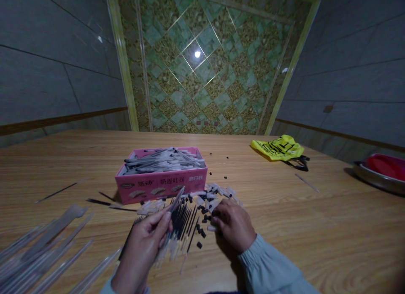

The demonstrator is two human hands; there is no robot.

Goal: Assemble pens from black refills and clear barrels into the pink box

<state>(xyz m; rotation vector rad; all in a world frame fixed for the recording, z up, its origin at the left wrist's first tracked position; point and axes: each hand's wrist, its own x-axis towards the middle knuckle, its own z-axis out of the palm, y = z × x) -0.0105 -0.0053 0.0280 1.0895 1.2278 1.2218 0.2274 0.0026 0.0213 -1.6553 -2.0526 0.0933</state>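
Observation:
My left hand (148, 241) is closed in a pinch around a thin translucent stick (177, 200), its tip pointing up toward the box. Under and beside that hand lies a bundle of thin dark sticks (185, 222) with pale lower ends. My right hand (233, 223) rests low at a pile of small whitish caps (218, 192), fingers curled together; what they hold, if anything, is hidden. One pale cap (212, 228) shows by its fingertips. Small black plugs (201, 231) are scattered between the hands. Behind them stands a pink box (161, 186) filled with slim grey-and-black sticks (164, 160).
Long clear tubes (53, 247) lie at the table's near left. A few dark sticks (60, 192) lie left of the box. At the right are a yellow bag (278, 148) and a metal-rimmed basin (376, 178) with something red inside. Walls enclose the wooden table (300, 226).

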